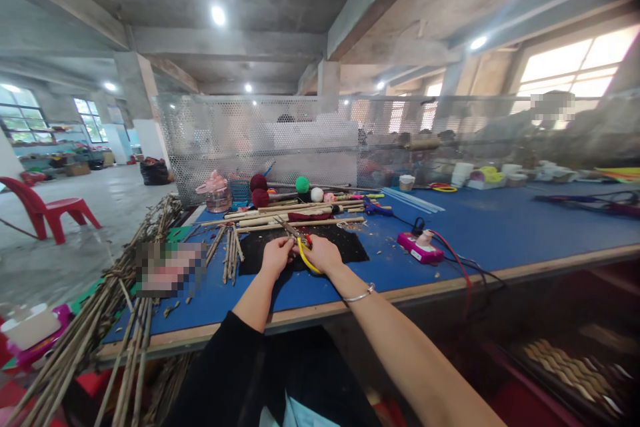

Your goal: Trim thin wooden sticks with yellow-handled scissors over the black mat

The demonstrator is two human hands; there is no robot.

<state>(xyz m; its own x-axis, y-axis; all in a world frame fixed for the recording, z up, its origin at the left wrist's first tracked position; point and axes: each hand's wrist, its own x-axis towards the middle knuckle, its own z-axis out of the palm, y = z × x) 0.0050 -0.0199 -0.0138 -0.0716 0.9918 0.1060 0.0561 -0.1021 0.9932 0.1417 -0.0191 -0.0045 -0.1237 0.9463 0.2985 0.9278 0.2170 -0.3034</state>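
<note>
My left hand [275,255] is closed round the near end of a thin wooden stick [287,227] above a black cloth mat [345,243] on the blue table [500,227]. Right beside it, my right hand [323,253] grips yellow-handled cutters [306,257], whose jaws meet the stick. A silver bracelet [360,294] circles that wrist. Several cut stick pieces [231,252] lie left of the mat.
Long sticks [300,213], yarn balls [302,184], a pink glue gun [421,245] with a red cable and a jar [218,199] stand behind and beside the mat. Bundled twigs [100,320] lean off the left table edge. A perforated metal screen [260,140] backs the table; a red chair [47,208] stands far left.
</note>
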